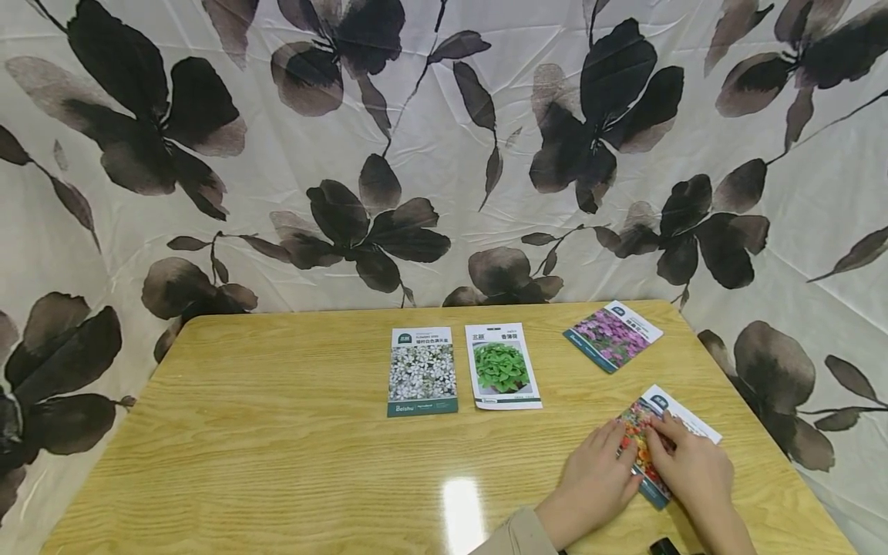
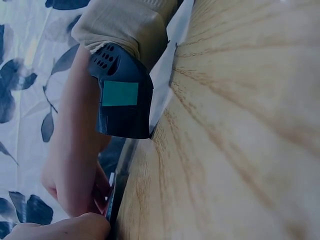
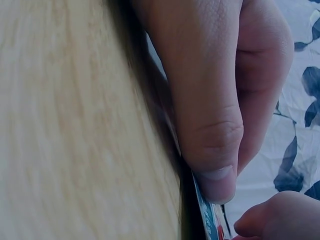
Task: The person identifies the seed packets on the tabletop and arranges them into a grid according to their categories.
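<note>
Lying straight-fingered, the left hand [image 1: 595, 472] touches a flat, papery, red-and-orange flower packet [image 1: 645, 464] underneath, maybe to stop sliding; I can't tell if the right hand [image 1: 696, 462] grips.

Pale creased cloth backdrop [image 1: 257, 169], large dark printed flowers [image 1: 135, 166], yellowish wood-grain desk [image 1: 243, 432], white glare [image 1: 462, 512] on its near part
</note>
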Tool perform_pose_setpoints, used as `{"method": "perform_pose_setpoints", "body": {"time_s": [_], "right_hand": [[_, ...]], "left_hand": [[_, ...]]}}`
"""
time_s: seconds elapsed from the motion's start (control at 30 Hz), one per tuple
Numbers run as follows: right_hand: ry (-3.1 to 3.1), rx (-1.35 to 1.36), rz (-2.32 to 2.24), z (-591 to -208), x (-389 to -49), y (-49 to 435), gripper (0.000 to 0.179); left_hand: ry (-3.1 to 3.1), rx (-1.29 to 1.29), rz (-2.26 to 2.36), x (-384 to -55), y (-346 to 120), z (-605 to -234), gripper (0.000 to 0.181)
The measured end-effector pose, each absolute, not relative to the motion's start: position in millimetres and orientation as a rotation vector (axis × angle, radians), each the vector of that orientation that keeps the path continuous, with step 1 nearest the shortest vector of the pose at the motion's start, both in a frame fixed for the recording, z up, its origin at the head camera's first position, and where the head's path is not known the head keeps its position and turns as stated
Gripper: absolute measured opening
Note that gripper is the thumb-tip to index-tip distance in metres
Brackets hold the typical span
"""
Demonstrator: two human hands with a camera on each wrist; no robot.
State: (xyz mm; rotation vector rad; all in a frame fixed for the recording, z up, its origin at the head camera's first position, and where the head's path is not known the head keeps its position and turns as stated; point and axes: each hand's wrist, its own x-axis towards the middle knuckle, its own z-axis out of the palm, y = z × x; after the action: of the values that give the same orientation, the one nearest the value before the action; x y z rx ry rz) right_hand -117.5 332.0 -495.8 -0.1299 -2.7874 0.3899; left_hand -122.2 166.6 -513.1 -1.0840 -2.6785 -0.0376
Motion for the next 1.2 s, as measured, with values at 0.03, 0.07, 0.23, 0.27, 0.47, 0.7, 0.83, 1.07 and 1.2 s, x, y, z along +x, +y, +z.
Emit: {"method": "perform_pose_setpoints", "body": {"time_s": [0.03,0.07,0.23,0.27,0.47,0.7,0.83,1.07,1.2], "right_hand": [[-2.782,-0.136,0.394,-496,-117,332,0.034],[-2.782,-0.142,0.394,-496,-118,332,0.034],[-2.791,-0.163,0.393,-494,-118,331,0.034],[-2.795,-0.166,0.390,-494,-118,331,0.034],[-2.814,-0.118,0.377,-494,-118,329,0.034],[-2.851,-0.103,0.378,-493,-118,328,0.035],[-2.837,-0.081,0.380,-493,-116,327,0.034],[-2.760,-0.029,0.368,-495,-116,324,0.031],[-2.739,0.013,0.348,-495,-115,321,0.029]], "left_hand": [[-2.684,-1.086,-0.042,-122,167,-513,0.048],[-2.691,-1.087,-0.040,-122,167,-513,0.048],[-2.693,-1.083,-0.031,-119,166,-513,0.047],[-2.690,-1.082,-0.031,-119,166,-513,0.047],[-2.677,-1.079,-0.050,-117,163,-514,0.047],[-2.671,-1.086,-0.055,-115,159,-514,0.047],[-2.669,-1.090,-0.043,-113,156,-513,0.047],[-2.664,-1.093,-0.008,-111,151,-514,0.047],[-2.624,-1.102,-0.001,-110,147,-516,0.046]]}}
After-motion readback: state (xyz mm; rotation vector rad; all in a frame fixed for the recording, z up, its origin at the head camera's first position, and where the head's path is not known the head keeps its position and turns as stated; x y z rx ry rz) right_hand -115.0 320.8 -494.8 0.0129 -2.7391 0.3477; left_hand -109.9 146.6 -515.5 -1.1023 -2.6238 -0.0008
